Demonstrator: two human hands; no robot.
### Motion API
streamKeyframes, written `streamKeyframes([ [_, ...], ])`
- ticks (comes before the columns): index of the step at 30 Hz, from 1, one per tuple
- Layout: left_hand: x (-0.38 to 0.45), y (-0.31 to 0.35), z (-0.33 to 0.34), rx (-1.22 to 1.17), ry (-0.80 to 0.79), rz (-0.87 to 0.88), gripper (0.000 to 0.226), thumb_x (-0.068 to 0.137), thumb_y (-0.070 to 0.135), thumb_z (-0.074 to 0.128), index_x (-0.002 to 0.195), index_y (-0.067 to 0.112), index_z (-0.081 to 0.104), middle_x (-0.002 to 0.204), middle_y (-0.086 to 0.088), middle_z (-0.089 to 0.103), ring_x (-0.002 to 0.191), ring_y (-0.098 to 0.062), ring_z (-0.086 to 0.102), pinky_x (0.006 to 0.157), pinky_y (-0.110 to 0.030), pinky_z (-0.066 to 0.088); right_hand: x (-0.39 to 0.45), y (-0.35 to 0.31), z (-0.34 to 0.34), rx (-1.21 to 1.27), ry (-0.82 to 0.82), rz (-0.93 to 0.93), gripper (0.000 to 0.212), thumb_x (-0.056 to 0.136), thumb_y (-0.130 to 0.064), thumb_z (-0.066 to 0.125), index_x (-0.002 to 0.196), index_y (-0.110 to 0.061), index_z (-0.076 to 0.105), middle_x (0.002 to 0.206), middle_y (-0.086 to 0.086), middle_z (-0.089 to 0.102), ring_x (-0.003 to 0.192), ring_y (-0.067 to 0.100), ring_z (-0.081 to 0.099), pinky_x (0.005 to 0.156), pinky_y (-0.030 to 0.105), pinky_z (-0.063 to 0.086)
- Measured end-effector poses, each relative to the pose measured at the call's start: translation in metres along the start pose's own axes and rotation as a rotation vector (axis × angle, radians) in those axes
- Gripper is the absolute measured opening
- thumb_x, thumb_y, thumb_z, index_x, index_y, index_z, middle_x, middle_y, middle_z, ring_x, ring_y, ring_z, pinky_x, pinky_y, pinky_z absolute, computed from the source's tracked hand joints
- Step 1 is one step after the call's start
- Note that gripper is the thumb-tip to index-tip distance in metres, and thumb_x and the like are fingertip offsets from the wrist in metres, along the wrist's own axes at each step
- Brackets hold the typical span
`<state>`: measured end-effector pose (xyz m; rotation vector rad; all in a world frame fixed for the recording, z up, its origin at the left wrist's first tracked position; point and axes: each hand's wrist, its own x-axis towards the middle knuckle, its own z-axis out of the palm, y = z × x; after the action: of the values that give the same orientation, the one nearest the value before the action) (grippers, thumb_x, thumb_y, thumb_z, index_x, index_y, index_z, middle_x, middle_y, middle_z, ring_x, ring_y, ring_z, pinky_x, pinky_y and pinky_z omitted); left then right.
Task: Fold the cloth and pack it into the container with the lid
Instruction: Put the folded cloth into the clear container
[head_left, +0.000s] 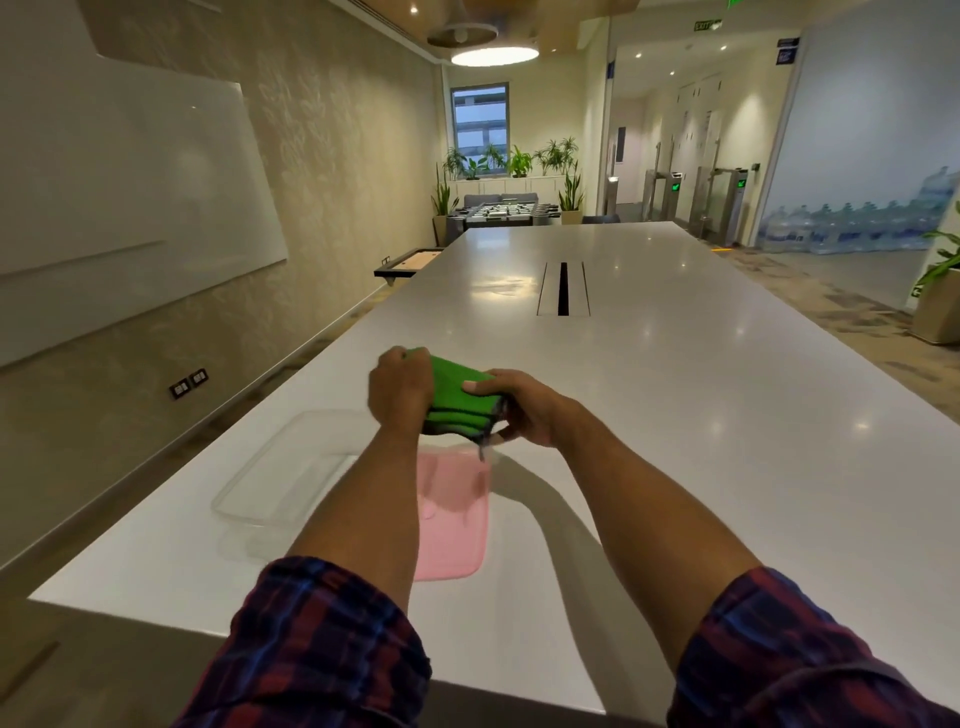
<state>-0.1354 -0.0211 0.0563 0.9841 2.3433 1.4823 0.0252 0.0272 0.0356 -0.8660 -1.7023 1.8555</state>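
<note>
Green cloth folded into a thick pad, pinched between both hands above the bench. Left hand wrapped around the far-left end; right hand clamping the right edge, thumb on top. Directly below, a pink lid; just left, a clear container, open. Soft, light, springy: likely to unfold if released. Best gripped across the stacked edges, pressing layers flat. A dark tag or thread dangling at the near corner.

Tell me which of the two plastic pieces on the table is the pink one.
The pink lid, flat under the forearms; the clear container sits to its left.
</note>
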Motion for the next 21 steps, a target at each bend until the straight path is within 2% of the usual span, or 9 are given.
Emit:
streamKeyframes([
  [3, 0.012, -0.012, -0.024, 0.108, 0.139, -0.168, 0.049, 0.087, 0.032, 0.041, 0.126, 0.011, 0.064, 0.125, -0.016, 0.066, 0.114, -0.038, 0.061, 0.09, -0.041, 0.043, 0.01, -0.003, 0.027, 0.019, 0.036, 0.043, 0.027, 0.084, -0.014, 0.076, 0.106, -0.008, 0.061, 0.083, 0.012, 0.063, 0.062, 0.021, 0.062, 0.053, 0.028, 0.053],
  [7, 0.028, -0.025, -0.051, 0.286, 0.093, -0.217, 0.059, 0.087, 0.034, 0.036, 0.137, 0.009, 0.055, 0.133, -0.016, 0.063, 0.122, -0.038, 0.058, 0.094, -0.04, 0.04, 0.034, -0.008, 0.068, -0.002, 0.152, 0.007, 0.03, 0.081, -0.011, 0.08, 0.103, -0.003, 0.06, 0.086, 0.015, 0.057, 0.06, 0.019, 0.054, 0.048, 0.024, 0.044],
  [9, 0.035, -0.031, -0.067, 0.392, 0.026, -0.225, 0.063, 0.083, 0.039, 0.035, 0.134, 0.008, 0.056, 0.132, -0.014, 0.063, 0.122, -0.036, 0.058, 0.092, -0.039, 0.039, 0.044, -0.009, 0.087, -0.044, 0.183, -0.022, 0.036, 0.08, -0.016, 0.083, 0.106, 0.001, 0.064, 0.09, 0.018, 0.059, 0.067, 0.02, 0.056, 0.052, 0.026, 0.047],
  [12, 0.041, -0.045, -0.09, 0.518, -0.078, -0.196, 0.057, 0.076, 0.043, 0.036, 0.114, 0.011, 0.064, 0.115, -0.011, 0.065, 0.114, -0.033, 0.06, 0.089, -0.034, 0.041, 0.048, -0.011, 0.112, -0.1, 0.219, -0.082, 0.046, 0.081, -0.019, 0.084, 0.112, 0.002, 0.058, 0.096, 0.016, 0.061, 0.084, 0.023, 0.062, 0.065, 0.03, 0.058],
  [14, 0.047, -0.057, -0.102, 0.554, -0.138, -0.198, 0.06, 0.07, 0.046, 0.037, 0.107, 0.011, 0.067, 0.114, -0.014, 0.067, 0.109, -0.032, 0.062, 0.098, -0.038, 0.046, 0.048, -0.011, 0.126, -0.139, 0.211, -0.114, 0.028, 0.084, -0.015, 0.082, 0.086, -0.003, 0.057, 0.084, 0.011, 0.06, 0.088, 0.03, 0.067, 0.08, 0.041, 0.062],
  [16, 0.054, -0.066, -0.11, 0.612, -0.197, -0.231, 0.055, 0.071, 0.047, 0.042, 0.103, 0.012, 0.07, 0.11, -0.014, 0.068, 0.105, -0.029, 0.064, 0.1, -0.04, 0.048, 0.051, -0.009, 0.141, -0.222, 0.187, -0.134, 0.03, 0.087, -0.012, 0.079, 0.07, -0.012, 0.053, 0.074, 0.009, 0.06, 0.092, 0.041, 0.071, 0.088, 0.051, 0.06],
  [17, 0.06, -0.072, -0.112, 0.643, -0.215, -0.242, 0.053, 0.072, 0.048, 0.044, 0.102, 0.012, 0.07, 0.107, -0.012, 0.069, 0.103, -0.028, 0.066, 0.1, -0.04, 0.048, 0.056, -0.006, 0.149, -0.278, 0.184, -0.158, 0.028, 0.088, -0.014, 0.077, 0.071, -0.011, 0.054, 0.076, 0.011, 0.063, 0.095, 0.043, 0.072, 0.089, 0.052, 0.059],
  [19, 0.063, -0.081, -0.115, 0.698, -0.26, -0.25, 0.053, 0.069, 0.05, 0.049, 0.097, 0.011, 0.071, 0.101, -0.011, 0.07, 0.099, -0.029, 0.067, 0.099, -0.04, 0.049, 0.064, -0.003, 0.162, -0.458, 0.165, -0.189, 0.018, 0.091, -0.018, 0.071, 0.09, -0.004, 0.061, 0.097, 0.019, 0.068, 0.102, 0.039, 0.069, 0.092, 0.049, 0.058],
  [21, 0.063, -0.09, -0.113, 0.747, -0.291, -0.252, 0.038, 0.074, 0.046, 0.052, 0.085, 0.013, 0.067, 0.099, -0.012, 0.068, 0.098, -0.029, 0.067, 0.1, -0.04, 0.048, 0.072, 0.001, 0.169, -0.703, 0.123, -0.186, 0.029, 0.093, -0.017, 0.063, 0.115, 0.002, 0.06, 0.118, 0.022, 0.065, 0.106, 0.033, 0.063, 0.087, 0.038, 0.053],
])
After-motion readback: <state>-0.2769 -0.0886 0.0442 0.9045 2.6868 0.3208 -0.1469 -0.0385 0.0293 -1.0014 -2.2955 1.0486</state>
